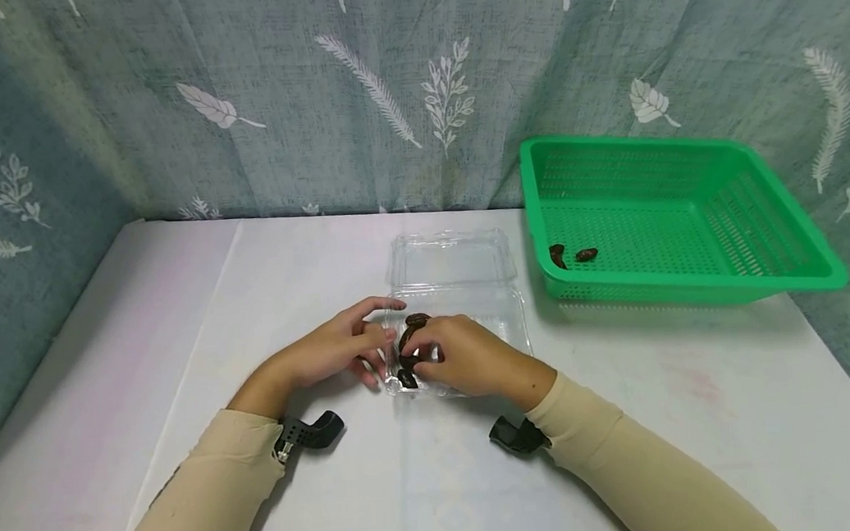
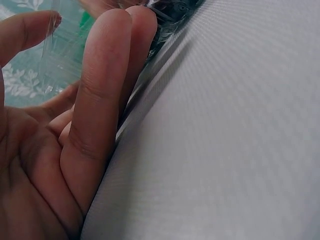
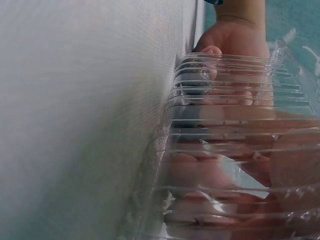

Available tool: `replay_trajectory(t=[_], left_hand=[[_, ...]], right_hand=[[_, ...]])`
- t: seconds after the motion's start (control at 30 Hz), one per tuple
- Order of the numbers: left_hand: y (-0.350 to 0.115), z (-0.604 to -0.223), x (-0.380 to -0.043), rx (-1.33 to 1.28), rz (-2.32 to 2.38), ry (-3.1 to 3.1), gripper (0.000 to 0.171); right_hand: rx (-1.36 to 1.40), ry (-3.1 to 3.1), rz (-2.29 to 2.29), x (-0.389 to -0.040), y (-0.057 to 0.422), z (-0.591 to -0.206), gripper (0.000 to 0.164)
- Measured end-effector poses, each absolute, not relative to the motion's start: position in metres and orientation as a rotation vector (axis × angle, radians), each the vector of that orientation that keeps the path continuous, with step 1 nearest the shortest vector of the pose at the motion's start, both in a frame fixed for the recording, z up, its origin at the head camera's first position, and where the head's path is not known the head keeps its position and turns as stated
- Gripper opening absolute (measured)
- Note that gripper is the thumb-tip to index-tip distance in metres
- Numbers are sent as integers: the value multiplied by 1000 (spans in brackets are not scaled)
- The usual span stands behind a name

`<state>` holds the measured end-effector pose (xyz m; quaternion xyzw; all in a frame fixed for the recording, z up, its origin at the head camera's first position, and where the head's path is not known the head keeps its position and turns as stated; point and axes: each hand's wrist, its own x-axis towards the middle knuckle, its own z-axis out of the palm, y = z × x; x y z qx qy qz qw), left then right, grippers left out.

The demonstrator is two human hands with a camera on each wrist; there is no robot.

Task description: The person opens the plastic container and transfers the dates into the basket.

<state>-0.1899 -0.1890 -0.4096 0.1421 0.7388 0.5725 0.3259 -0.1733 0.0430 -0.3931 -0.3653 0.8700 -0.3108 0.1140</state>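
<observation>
A clear plastic clamshell box (image 1: 505,326) lies on the table with its lid (image 1: 450,261) folded back. Along the left side of its tray is a row of dark brown dates (image 1: 407,379). My right hand (image 1: 468,357) reaches into the tray and pinches a date between thumb and fingertips, partly hidden by the fingers. At the box's left wall, my left hand (image 1: 338,346) rests with fingers loosely extended around the edge. In the left wrist view the left fingers (image 2: 102,65) lie against the clear wall. Through the ribbed wall, the right wrist view shows the right fingers (image 3: 195,175) blurred.
To the right stands a green plastic basket (image 1: 693,284) with two dates (image 1: 586,254) in its near left corner. A white cloth (image 1: 631,465) covers the table. Behind hangs a grey-green curtain (image 1: 278,169) with white leaf prints. Black camera mounts (image 1: 318,431) sit at both wrists.
</observation>
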Motion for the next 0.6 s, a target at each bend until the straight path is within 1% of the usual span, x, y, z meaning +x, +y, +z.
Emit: replay_trajectory(t=[0.33,0.6], left_hand=[[-186,-409,-193,384,1519,1927,54],[-190,-413,-192,386,1515,1930,54]], right_hand=[[-1048,2645,-843,-173,48,-383,15],[-969,2670,-835,-174,58,-368,17]])
